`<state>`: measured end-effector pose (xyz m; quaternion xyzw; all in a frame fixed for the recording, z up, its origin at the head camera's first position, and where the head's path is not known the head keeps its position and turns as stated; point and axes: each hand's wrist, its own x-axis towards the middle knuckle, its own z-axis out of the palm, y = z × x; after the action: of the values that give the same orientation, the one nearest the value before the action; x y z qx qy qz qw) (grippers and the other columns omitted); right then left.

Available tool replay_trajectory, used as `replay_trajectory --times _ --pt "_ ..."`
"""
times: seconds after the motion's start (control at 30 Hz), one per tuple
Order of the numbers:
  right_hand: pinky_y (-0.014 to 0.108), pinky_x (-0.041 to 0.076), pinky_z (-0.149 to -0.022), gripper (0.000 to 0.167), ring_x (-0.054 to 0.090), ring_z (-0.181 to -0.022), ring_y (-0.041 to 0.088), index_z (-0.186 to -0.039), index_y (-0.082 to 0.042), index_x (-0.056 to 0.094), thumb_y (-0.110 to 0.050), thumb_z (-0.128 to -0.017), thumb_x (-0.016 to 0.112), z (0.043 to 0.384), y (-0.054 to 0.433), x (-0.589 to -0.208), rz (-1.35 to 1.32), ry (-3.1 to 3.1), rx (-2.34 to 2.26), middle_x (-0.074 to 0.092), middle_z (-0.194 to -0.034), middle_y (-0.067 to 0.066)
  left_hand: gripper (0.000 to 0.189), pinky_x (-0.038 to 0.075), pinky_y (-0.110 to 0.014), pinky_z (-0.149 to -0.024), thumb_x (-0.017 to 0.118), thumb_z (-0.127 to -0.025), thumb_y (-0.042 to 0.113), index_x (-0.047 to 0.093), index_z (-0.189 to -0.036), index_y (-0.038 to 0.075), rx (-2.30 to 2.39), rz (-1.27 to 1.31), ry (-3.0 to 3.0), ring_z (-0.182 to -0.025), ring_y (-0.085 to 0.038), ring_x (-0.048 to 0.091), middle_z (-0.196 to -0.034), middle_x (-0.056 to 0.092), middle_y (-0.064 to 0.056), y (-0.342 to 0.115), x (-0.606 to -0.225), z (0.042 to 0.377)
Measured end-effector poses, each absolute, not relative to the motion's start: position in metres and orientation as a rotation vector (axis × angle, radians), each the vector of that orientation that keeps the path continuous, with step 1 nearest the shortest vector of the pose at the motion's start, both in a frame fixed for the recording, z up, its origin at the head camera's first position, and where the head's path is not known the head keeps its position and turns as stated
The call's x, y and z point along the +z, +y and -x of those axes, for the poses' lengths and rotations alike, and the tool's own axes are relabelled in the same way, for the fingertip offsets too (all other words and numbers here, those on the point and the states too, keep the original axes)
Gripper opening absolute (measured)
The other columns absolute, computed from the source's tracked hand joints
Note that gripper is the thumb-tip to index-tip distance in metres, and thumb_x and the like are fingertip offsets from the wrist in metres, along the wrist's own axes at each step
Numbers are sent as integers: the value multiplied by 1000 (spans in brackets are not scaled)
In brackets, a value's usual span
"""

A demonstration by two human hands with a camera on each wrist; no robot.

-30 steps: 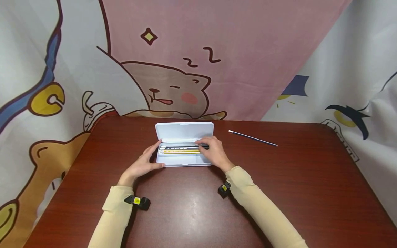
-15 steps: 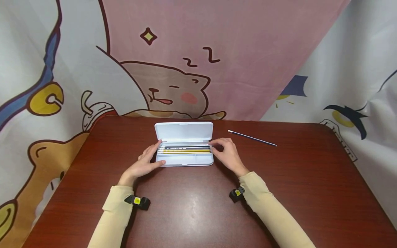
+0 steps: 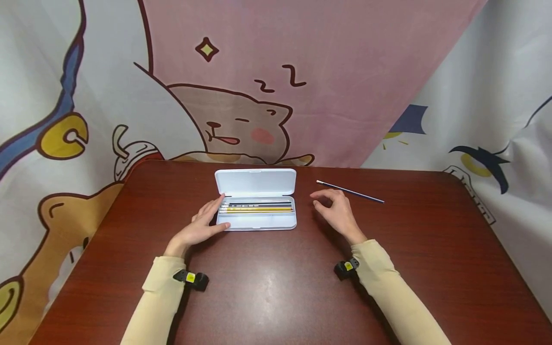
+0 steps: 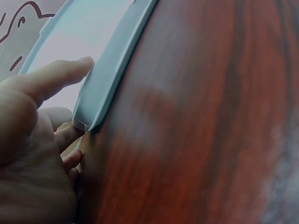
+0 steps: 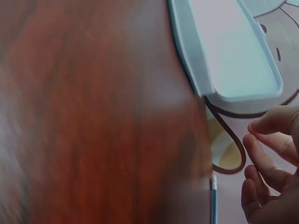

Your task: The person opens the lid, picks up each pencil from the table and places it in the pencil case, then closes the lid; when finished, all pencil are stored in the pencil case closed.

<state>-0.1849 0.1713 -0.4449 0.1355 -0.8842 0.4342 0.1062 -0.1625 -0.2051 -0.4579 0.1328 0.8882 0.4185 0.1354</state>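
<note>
An open white pencil case (image 3: 256, 221) lies on the table with its lid raised at the back. Several pencils (image 3: 258, 210), yellow and dark, lie side by side in it. My left hand (image 3: 200, 227) holds the case's left end, thumb at the front corner and fingers at the back; in the left wrist view the thumb rests on the rim. My right hand (image 3: 338, 213) is off the case's right side, fingers loosely bent with nothing between them. Just beyond it lies a blue pencil (image 3: 360, 194) with a white end.
The brown wooden table (image 3: 267, 287) reaches back to a cartoon-printed cloth (image 3: 345, 72). Small black cameras are strapped to both wrists.
My right hand has let go of the pencils in the case and moved right, away from it toward the blue pencil. My left hand stays at the case.
</note>
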Motion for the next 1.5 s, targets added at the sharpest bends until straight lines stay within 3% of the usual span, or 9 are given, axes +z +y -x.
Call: replay_trajectory --times 0.2,0.37,0.6,0.7,0.87,1.17,1.5 --pt "45 39 -88 20 54 -104 33 -102 -3 73 1 -83 68 187 189 -438 -360 -2584 1261 70 -102 13 87 2 -65 -105 67 -89 32 15 -155 8 1178 -407 2581 -142 -42 3 -156 15 -25 -204 -456 163" --pt "43 38 -83 20 52 -102 33 -103 -4 72 1 -85 67 188 204 -433 -301 -2590 1266 69 -104 14 87 3 -65 -105 67 -89 32 15 -155 9 1174 -412 2586 -142 -42 3 -156 15 -24 -205 -458 163" --pt "51 38 -89 20 53 -104 35 -104 -2 72 2 -85 66 187 221 -429 -278 -2579 1258 68 -104 17 88 3 -66 -105 68 -88 33 16 -155 8 1185 -414 2587 -142 -42 3 -156 16 -24 -206 -461 163" --pt "52 42 -85 20 57 -102 36 -103 -1 72 3 -85 66 186 229 -429 -269 -2580 1237 68 -103 17 88 3 -66 -104 68 -88 33 16 -155 8 1188 -415 2586 -142 -42 3 -156 16 -24 -206 -461 163" --pt "48 47 -79 20 61 -95 35 -104 -1 71 3 -86 65 185 243 -428 -248 -2597 1192 68 -101 17 88 3 -67 -104 68 -88 33 16 -155 8 1181 -415 2590 -142 -42 4 -155 17 -24 -205 -460 162" --pt "23 43 -71 21 62 -90 25 -108 -1 70 -1 -89 64 180 269 -428 -200 -2651 1125 69 -104 18 88 3 -66 -105 68 -88 32 16 -155 9 1186 -402 2582 -142 -42 3 -156 16 -24 -205 -458 161" --pt "26 38 -73 24 55 -101 32 -117 0 66 -5 -94 59 179 291 -434 -155 -2741 1143 63 -116 22 88 1 -65 -105 68 -88 31 16 -155 9 1212 -406 2564 -142 -41 1 -156 16 -24 -205 -459 161"
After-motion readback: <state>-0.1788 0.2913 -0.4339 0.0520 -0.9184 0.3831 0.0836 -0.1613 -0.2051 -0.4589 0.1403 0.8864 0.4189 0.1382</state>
